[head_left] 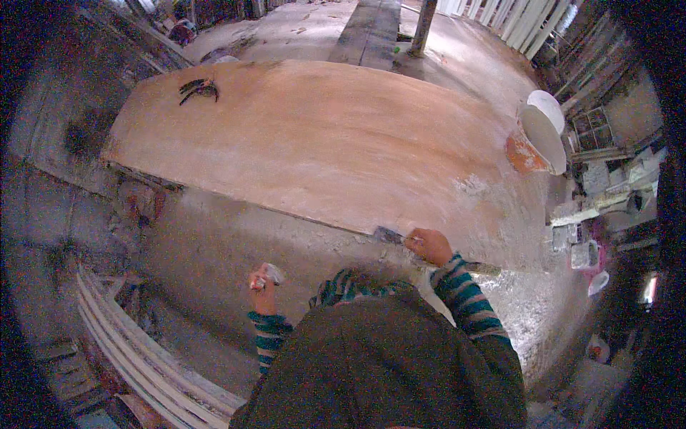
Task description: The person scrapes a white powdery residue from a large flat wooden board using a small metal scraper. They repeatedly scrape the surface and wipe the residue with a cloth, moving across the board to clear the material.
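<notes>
My right hand [431, 247] is closed round the handle of a scraper [388, 234]. Its flat blade lies at the near edge of a long orange-brown board [314, 143] dusted with white. My left hand [263, 280] is held low, apart from the board's near edge. Its fingers are closed round a small whitish thing [273, 272] that is too blurred to name. A curved black object with several prongs [199, 90] lies on the board's far left part.
An orange basin [525, 154], whitish inside, stands at the board's right end beside a white round one [547, 111]. Long wooden strips [136, 343] lie at lower left. A post [423, 28] rises beyond the board. Pale powder [525, 300] covers the ground at right.
</notes>
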`<control>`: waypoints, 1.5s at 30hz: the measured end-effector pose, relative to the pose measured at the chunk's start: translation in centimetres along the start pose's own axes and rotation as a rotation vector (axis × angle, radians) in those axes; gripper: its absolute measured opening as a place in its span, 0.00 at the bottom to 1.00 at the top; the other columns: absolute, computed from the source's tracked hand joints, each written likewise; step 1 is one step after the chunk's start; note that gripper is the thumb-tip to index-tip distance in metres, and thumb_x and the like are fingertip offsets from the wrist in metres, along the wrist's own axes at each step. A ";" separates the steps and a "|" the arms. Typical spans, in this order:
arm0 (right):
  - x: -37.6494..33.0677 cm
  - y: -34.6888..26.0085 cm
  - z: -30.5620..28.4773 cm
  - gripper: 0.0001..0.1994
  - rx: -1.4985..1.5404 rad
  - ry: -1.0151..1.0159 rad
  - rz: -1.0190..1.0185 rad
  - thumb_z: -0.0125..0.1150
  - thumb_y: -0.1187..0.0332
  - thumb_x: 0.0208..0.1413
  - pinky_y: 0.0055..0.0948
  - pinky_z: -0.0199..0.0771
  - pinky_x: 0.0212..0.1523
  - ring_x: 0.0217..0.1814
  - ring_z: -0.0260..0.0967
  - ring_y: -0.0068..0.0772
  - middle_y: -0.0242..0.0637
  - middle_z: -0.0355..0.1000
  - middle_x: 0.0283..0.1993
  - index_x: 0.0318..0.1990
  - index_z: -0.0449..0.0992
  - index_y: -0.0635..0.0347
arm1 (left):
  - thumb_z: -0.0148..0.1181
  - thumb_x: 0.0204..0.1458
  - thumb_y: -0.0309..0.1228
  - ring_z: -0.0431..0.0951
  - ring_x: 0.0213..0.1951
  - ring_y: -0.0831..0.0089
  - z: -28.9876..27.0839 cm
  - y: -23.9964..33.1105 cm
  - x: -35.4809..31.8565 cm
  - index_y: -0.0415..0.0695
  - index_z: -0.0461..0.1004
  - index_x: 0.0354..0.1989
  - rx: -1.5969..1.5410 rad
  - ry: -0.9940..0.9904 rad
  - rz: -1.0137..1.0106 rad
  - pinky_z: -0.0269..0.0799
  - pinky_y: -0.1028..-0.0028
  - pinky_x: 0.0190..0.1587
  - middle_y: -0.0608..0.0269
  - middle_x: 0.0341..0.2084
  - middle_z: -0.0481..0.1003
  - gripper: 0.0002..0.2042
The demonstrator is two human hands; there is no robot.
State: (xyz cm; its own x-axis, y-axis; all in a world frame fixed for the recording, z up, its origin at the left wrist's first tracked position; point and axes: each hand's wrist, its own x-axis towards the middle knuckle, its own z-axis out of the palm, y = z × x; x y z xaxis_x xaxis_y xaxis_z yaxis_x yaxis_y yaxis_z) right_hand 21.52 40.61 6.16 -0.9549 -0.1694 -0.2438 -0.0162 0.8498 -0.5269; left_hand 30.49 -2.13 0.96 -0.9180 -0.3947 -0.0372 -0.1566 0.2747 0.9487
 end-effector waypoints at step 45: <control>-13.5 2.2 1.7 0.13 0.388 0.432 0.454 0.62 0.63 0.47 0.27 0.69 0.34 0.34 0.70 0.27 0.40 0.73 0.30 0.37 0.73 0.61 | 0.44 0.52 0.40 0.73 0.33 0.54 29.0 4.8 1.5 0.46 0.65 0.38 0.465 -1.168 0.387 0.67 0.60 0.38 0.51 0.31 0.71 0.12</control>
State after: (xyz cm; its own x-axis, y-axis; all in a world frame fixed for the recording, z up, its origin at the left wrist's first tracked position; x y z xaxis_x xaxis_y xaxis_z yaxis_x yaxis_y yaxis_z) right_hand 34.86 43.87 6.90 -0.8756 0.4370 -0.2058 0.4379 0.5384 -0.7200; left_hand 17.77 23.98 -3.63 -0.6668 0.6986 -0.2595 0.2917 0.5651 0.7717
